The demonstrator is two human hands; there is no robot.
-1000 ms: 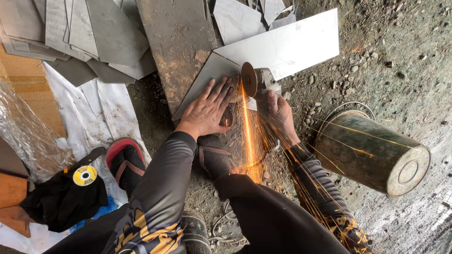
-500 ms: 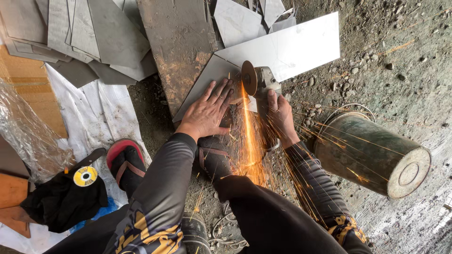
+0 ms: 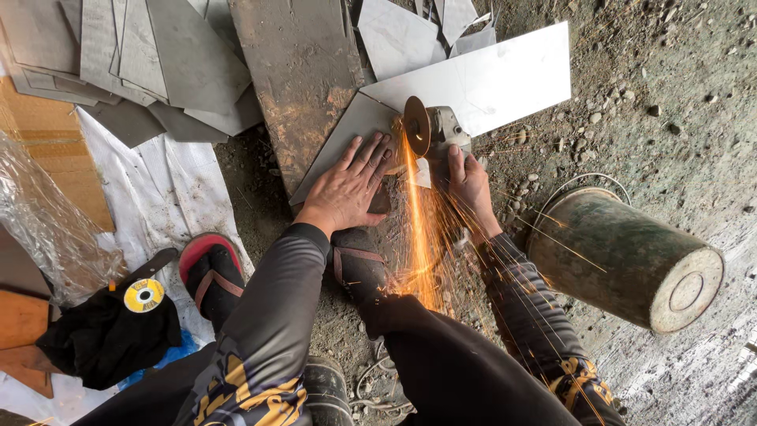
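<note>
We are in a rough outdoor metalworking spot. Cut metal sheets (image 3: pixel 158 63) lie piled on bare gravelly dirt (image 3: pixel 670 95), and an angle grinder (image 3: pixel 434 130) throws sparks beside an overturned bucket (image 3: pixel 623 260).

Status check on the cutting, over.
Left hand flat on grey sheet. Right hand gripping angle grinder, sparks flying toward legs. Green bucket lying on its side to the right.
</note>
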